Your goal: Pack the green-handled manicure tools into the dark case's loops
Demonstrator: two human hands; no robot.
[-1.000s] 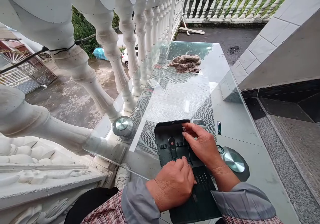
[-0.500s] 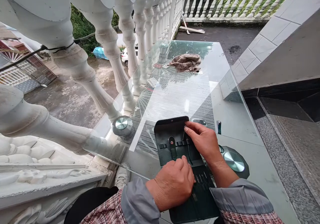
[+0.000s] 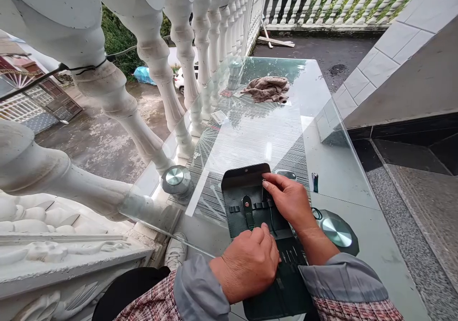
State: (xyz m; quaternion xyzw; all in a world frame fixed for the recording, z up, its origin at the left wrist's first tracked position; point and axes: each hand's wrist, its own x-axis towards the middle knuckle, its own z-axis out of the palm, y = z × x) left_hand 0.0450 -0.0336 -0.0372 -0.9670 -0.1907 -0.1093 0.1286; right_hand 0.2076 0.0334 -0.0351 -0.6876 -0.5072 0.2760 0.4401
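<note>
An open black folding case (image 3: 238,187) with elastic loops lies on a glass table. In one loop sits a dark flat tool (image 3: 247,207) with a shiny rivet. My right hand (image 3: 290,201) is closed at the case's upper right, thumb and forefinger pinching a slim metal tool (image 3: 264,193) over the loops. Over the middle of the case rests my left hand (image 3: 248,263), its fingers curled in; whatever they grip is hidden. Beside it, several thin metal tools (image 3: 289,255) stick out of the lower panel.
The glass tabletop (image 3: 332,163) stands on faceted supports with round silver discs (image 3: 175,175). A crumpled brown cloth (image 3: 266,89) lies toward its far end. Right of the case is a small dark object (image 3: 315,181). A white balustrade (image 3: 157,58) runs along the left, a tiled wall (image 3: 379,63) at right.
The view has shifted very slightly. Both hands keep almost the same position and grip over the case.
</note>
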